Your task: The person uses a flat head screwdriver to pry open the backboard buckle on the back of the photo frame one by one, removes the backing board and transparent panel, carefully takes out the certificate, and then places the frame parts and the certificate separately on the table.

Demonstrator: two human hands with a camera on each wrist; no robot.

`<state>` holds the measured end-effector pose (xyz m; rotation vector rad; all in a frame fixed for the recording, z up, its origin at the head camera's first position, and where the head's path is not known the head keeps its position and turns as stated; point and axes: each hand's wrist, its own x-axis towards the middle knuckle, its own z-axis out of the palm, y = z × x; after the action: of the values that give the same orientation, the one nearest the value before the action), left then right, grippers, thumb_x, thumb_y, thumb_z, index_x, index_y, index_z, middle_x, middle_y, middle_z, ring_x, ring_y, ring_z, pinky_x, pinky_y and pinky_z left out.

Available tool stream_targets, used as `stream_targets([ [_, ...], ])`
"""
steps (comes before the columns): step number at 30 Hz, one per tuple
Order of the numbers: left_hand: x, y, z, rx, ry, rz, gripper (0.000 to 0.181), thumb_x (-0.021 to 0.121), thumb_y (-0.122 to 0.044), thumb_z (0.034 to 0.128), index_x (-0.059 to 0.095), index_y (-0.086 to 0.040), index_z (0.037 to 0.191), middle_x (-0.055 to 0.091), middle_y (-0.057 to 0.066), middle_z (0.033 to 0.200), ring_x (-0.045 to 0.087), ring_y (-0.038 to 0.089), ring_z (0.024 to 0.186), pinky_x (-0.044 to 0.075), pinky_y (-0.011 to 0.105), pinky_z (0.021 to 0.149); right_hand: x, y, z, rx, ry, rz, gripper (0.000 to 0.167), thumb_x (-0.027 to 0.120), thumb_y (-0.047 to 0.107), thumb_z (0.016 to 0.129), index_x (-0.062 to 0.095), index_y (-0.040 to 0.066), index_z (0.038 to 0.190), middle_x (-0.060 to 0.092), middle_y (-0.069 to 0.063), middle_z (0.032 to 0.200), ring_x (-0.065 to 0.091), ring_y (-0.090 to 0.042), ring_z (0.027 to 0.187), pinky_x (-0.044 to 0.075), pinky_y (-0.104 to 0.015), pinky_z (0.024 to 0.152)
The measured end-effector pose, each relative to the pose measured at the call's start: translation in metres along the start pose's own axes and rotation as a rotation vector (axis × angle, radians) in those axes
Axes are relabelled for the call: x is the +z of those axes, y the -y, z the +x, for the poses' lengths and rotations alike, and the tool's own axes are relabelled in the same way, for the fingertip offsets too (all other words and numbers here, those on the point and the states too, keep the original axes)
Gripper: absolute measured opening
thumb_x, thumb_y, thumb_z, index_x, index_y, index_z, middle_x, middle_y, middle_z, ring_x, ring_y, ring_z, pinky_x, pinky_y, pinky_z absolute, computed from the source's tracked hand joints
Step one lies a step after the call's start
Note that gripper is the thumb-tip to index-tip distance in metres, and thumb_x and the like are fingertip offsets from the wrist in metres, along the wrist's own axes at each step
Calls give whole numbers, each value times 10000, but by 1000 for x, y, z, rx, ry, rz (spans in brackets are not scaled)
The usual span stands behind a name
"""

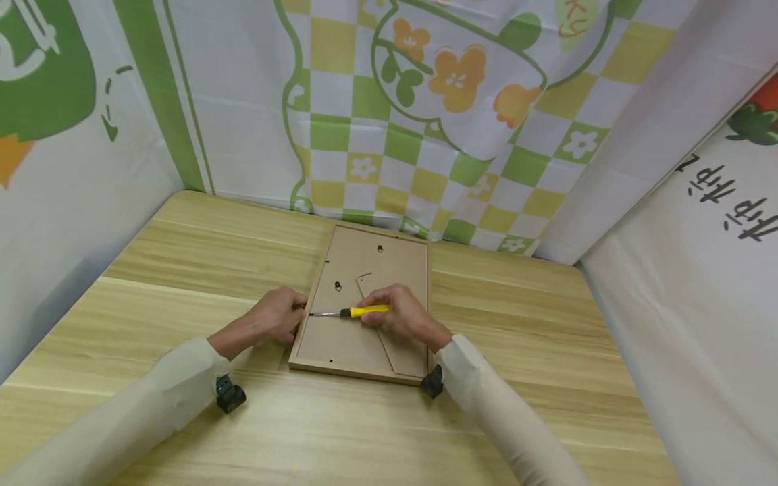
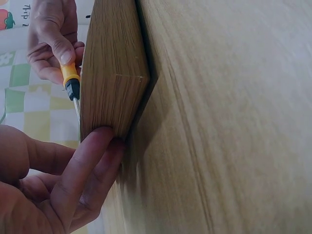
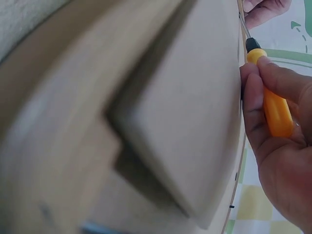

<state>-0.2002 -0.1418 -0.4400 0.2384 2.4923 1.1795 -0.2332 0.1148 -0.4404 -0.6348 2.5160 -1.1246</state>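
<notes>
A wooden picture frame lies face down on the table, its brown backing board and folding stand facing up. My right hand grips a yellow-handled screwdriver laid almost flat across the back. Its metal tip reaches a small dark tab at the frame's left edge; whether it is under the tab cannot be told. My left hand holds that same edge. In the left wrist view, curled fingers touch the frame's side; the thumb's contact is hidden.
Two dark hanging rings sit on the backing board. More small tabs line the frame's inner edge. The wood-grain table is bordered by a checked cloth at the back and pale side walls.
</notes>
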Motion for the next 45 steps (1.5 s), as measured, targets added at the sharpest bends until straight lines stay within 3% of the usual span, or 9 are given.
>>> stream_targets([
  [6, 0, 0, -1, -4, -3, 11, 202, 461, 35, 971, 658, 52, 1012, 587, 139, 831, 623, 207, 725, 596, 284, 595, 3, 0, 3, -39, 9, 3, 167, 750, 144, 863, 767, 122, 1028, 744, -5, 1068, 631, -158, 1061, 487, -379, 1004],
  [10, 0, 0, -2, -5, 0, 0, 209, 459, 34, 973, 659, 61, 1028, 590, 143, 830, 620, 206, 725, 598, 284, 603, 6, 0, 3, -13, -40, 56, 215, 766, 152, 848, 755, 118, 1061, 738, -24, 1079, 610, -127, 981, 502, -300, 909],
  [15, 2, 1, -1, -16, 1, -37, 234, 456, 32, 980, 651, 78, 1101, 602, 164, 865, 618, 204, 739, 602, 289, 619, 9, 2, 5, -8, -115, 238, 284, 777, 160, 841, 734, 72, 1109, 710, -74, 1138, 572, -92, 836, 496, -193, 706],
  [18, 4, 2, 1, -17, 4, -53, 257, 457, 38, 977, 642, 86, 1148, 614, 172, 899, 626, 202, 742, 603, 297, 625, 11, 5, 7, -36, -120, 397, 304, 735, 119, 873, 696, -28, 1136, 685, -160, 1164, 648, -73, 837, 568, -210, 756],
  [23, 4, 0, 2, -13, 4, -26, 198, 447, 39, 972, 644, 53, 970, 596, 141, 819, 621, 193, 705, 599, 291, 611, 22, 21, 3, -70, -163, 541, 283, 689, 43, 895, 661, -118, 1127, 662, -256, 1149, 707, -110, 864, 595, -316, 833],
  [26, 3, 0, 1, -9, -2, -2, 193, 447, 40, 968, 602, 14, 858, 582, 121, 778, 617, 190, 688, 594, 288, 596, 30, 36, -2, -60, -231, 467, 223, 708, 76, 890, 715, -45, 1077, 695, -203, 1094, 676, -84, 819, 607, -330, 785],
  [29, 3, 0, 1, -8, -5, -7, 195, 460, 39, 964, 584, 4, 817, 593, 118, 779, 625, 190, 687, 594, 293, 594, 35, 52, -5, -70, -282, 318, 187, 717, 127, 894, 747, 15, 1041, 724, -141, 1039, 612, -56, 724, 567, -237, 657],
  [34, 3, 0, 0, 4, -3, -7, 184, 469, 33, 961, 636, 24, 885, 632, 139, 814, 644, 194, 706, 595, 301, 597, 41, 77, -3, -117, -320, 90, 160, 705, 153, 908, 756, 36, 1005, 748, -93, 919, 513, -27, 605, 417, -129, 519],
  [45, 2, 2, 0, 42, -4, 9, 173, 467, 29, 947, 624, 14, 875, 635, 107, 746, 652, 168, 644, 583, 307, 561, 47, 95, 1, -142, -347, -33, 126, 704, 152, 910, 761, 64, 978, 762, -66, 914, 583, -14, 653, 475, -110, 583],
])
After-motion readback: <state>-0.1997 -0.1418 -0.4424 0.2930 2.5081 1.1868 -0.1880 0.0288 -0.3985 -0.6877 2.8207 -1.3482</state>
